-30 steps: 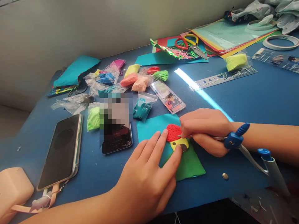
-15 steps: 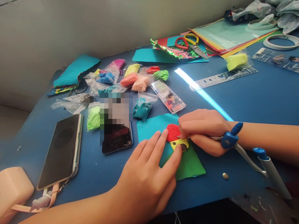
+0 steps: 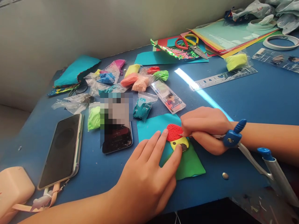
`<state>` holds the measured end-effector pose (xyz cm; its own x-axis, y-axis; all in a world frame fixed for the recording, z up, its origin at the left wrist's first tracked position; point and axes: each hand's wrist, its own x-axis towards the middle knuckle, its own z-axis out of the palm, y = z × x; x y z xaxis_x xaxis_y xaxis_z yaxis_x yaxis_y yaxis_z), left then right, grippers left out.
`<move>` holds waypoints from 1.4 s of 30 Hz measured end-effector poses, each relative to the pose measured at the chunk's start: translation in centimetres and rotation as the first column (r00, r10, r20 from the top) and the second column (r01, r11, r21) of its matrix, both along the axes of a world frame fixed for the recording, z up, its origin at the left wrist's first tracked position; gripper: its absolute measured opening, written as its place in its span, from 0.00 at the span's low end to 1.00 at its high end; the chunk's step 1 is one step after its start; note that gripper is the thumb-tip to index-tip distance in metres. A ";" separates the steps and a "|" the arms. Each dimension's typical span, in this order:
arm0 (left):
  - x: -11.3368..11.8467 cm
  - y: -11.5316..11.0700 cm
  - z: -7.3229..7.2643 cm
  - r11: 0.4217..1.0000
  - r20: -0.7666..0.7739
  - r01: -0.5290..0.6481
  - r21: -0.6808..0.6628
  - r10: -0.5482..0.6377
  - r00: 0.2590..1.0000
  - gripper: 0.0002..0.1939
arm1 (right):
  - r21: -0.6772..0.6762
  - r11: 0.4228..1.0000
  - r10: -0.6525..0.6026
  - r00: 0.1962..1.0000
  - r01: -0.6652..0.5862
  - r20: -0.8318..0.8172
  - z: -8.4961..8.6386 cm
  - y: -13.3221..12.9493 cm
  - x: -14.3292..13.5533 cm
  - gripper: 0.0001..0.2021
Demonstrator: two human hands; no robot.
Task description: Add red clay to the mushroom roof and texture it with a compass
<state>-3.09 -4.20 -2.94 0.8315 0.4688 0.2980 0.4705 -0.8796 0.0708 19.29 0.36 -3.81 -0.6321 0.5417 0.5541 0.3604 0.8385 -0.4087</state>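
Observation:
A clay mushroom with a dimpled red cap and a yellow stem bearing dark spots lies on a blue and green card. My left hand is spread over the card; its index fingertip presses the stem's dark patch and another fingertip touches the cap's left edge. In my right hand is a drawing compass with blue joint parts, held closed-fingered by one leg. The compass's pointed end meets the right side of the red cap. Its other leg, with a blue-topped grey holder, sticks out to the right.
Bags of coloured clay lie behind the card. Left of it are a phone, a second phone and a pink case. Scissors, a clear ruler, coloured sheets and a tape roll lie farther back.
My right hand and the compass have shifted slightly right and up, and the compass point has moved a little along the red cap. My left hand stays in place.

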 end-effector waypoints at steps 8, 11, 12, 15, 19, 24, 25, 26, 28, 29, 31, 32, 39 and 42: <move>-0.2 -0.2 -0.5 1.000 0.006 -0.020 -0.005 0.020 1.000 0.20 | 0.015 1.000 -0.021 1.000 0.021 -0.003 -0.2 0.0 0.0 0.11; -0.2 -0.3 -0.6 1.000 0.004 -0.016 -0.009 0.016 1.000 0.21 | -0.002 0.999 -0.036 0.999 0.036 0.008 -0.1 -0.1 0.0 0.11; -0.2 -0.4 -0.7 1.000 0.004 -0.016 -0.008 0.016 1.000 0.21 | 0.014 0.999 -0.041 0.999 0.042 -0.022 0.0 -0.1 0.0 0.11; -0.1 -0.4 -0.7 1.000 0.008 -0.022 -0.012 0.022 1.000 0.21 | -0.021 0.999 -0.027 0.998 0.026 -0.060 0.2 -0.1 0.1 0.11; -0.2 -0.3 -0.7 1.000 0.002 -0.017 -0.014 0.017 1.000 0.21 | -0.078 0.997 -0.001 0.999 0.004 0.039 0.4 -0.2 0.4 0.11; -0.2 -0.3 -0.8 1.000 0.006 -0.018 -0.013 0.018 1.000 0.21 | -0.074 0.997 -0.005 1.000 0.007 0.029 0.0 0.0 0.6 0.10; -0.2 -0.3 -0.8 1.000 0.007 -0.017 -0.012 0.017 1.000 0.21 | -0.065 0.998 -0.012 1.000 0.013 0.025 -0.2 0.0 0.6 0.10; -0.1 -0.2 -0.8 1.000 0.005 -0.018 -0.013 0.018 1.000 0.21 | -0.047 0.999 -0.018 1.000 0.019 0.020 -0.3 0.1 0.5 0.10; -0.1 -0.2 -0.8 1.000 0.008 -0.019 -0.011 0.019 1.000 0.21 | -0.011 1.000 -0.028 1.000 0.028 0.000 -0.6 0.2 0.4 0.10; -0.1 -0.3 -0.8 1.000 0.008 -0.020 -0.012 0.020 1.000 0.21 | -0.005 1.000 -0.028 0.999 0.028 -0.029 -0.6 0.2 0.3 0.10; -0.1 -0.3 -0.8 1.000 0.006 -0.019 -0.014 0.019 1.000 0.21 | -0.015 0.999 -0.039 0.995 0.038 -0.086 -0.7 0.2 0.2 0.10; -0.1 -0.3 -0.8 1.000 0.007 -0.018 -0.013 0.018 1.000 0.21 | -0.012 0.999 -0.047 0.994 0.046 -0.100 -0.7 0.2 0.1 0.10; -0.2 -0.3 -0.8 1.000 0.009 -0.019 -0.014 0.019 1.000 0.21 | 0.040 0.997 -0.061 0.995 0.064 -0.078 -0.9 0.3 0.0 0.10; -0.2 -0.3 -0.7 1.000 0.013 -0.020 -0.012 0.020 1.000 0.21 | 0.027 0.999 -0.040 0.999 0.041 -0.032 -0.4 0.3 0.4 0.10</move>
